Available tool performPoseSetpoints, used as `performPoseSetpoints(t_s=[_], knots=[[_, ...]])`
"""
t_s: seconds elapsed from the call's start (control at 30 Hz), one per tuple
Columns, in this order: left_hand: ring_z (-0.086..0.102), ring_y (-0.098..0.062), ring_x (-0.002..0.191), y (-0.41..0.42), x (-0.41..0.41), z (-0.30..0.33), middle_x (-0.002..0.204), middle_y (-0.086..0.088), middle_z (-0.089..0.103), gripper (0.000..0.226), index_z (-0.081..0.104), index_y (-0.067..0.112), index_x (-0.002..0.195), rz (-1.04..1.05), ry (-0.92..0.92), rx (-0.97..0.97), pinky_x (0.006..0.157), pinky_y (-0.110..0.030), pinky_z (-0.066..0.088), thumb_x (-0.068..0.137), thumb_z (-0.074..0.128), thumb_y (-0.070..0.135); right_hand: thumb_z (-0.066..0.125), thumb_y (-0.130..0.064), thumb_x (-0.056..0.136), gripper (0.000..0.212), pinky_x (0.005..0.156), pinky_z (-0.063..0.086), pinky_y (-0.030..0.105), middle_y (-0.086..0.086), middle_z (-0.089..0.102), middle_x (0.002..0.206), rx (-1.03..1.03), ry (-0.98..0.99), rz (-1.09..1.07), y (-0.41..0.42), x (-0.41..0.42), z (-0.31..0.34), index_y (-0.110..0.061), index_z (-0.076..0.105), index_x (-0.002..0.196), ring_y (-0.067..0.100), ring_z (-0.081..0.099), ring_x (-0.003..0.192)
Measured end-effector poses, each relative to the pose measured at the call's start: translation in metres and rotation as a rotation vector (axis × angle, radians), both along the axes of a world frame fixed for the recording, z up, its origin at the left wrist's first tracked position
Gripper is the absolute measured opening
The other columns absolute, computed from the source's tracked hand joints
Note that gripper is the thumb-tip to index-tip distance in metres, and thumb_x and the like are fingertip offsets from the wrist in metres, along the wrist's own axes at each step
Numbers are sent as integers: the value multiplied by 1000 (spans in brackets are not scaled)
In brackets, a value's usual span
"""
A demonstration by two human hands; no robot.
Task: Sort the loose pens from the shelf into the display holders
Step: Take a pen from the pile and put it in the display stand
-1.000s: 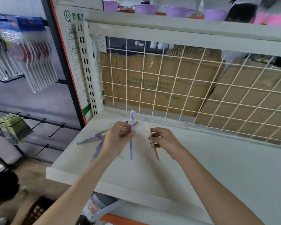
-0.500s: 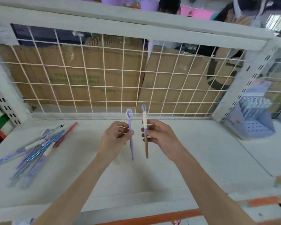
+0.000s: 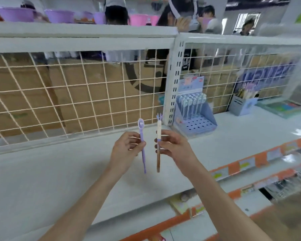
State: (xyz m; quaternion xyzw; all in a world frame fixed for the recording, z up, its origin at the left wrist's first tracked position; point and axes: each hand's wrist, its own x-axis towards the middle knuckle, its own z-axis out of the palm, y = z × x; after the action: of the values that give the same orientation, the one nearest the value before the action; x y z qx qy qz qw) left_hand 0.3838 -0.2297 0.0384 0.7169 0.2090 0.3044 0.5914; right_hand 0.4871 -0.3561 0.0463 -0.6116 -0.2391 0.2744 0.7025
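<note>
My left hand (image 3: 127, 150) pinches a purple pen (image 3: 142, 145) and holds it upright, its round topper above my fingers. My right hand (image 3: 174, 147) grips a brown and white pen (image 3: 158, 148) the same way, upright, with a small blue crown at its top. The two pens stand just beside each other, apart, above the white shelf (image 3: 59, 171). Further right on the shelf, past the upright post (image 3: 172, 84), sits a blue display holder (image 3: 195, 117) with pens in its back rows and open holes in front. A second holder (image 3: 242, 105) stands well beyond it.
</note>
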Motion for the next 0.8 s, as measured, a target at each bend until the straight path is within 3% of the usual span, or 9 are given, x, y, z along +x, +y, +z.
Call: performPoseSetpoints(t_s=[0.2, 0.33, 0.5, 0.6, 0.8], knots=[[61, -5, 65, -93, 95, 2, 79, 0, 65, 33, 51, 29, 101, -176, -5, 3, 60, -17, 49, 83, 68, 6, 57, 8, 84, 25, 79, 56, 41, 19, 62, 93, -41, 5, -154, -107, 74, 0, -6, 62, 104, 27, 64, 77], [64, -9, 70, -130, 140, -4, 85, 0, 66, 56, 41, 35, 122, -207, -3, 40, 65, -20, 51, 81, 70, 9, 57, 8, 85, 25, 79, 56, 39, 17, 62, 91, -60, 0, -213, -151, 104, 2, -8, 62, 103, 25, 65, 74], [65, -6, 69, -154, 175, -5, 79, -1, 66, 80, 23, 51, 129, -287, -25, 108, 72, -18, 53, 82, 69, 6, 56, 9, 85, 26, 76, 56, 38, 16, 62, 89, -60, 19, -269, -180, 134, -3, -3, 60, 107, 25, 64, 72], [65, -7, 70, -150, 198, -5, 79, -1, 65, 81, 24, 57, 126, -319, -14, 178, 75, -21, 53, 82, 69, 6, 56, 9, 84, 27, 79, 56, 42, 17, 63, 90, -68, 41, -283, -183, 152, -7, -3, 61, 108, 25, 65, 73], [59, 6, 76, -124, 253, 0, 79, 12, 63, 74, 29, 35, 142, -265, 1, 398, 74, -6, 43, 84, 68, 11, 56, 8, 84, 27, 83, 55, 47, 18, 62, 92, -86, 20, -277, -171, 197, -10, -5, 62, 107, 27, 65, 77]])
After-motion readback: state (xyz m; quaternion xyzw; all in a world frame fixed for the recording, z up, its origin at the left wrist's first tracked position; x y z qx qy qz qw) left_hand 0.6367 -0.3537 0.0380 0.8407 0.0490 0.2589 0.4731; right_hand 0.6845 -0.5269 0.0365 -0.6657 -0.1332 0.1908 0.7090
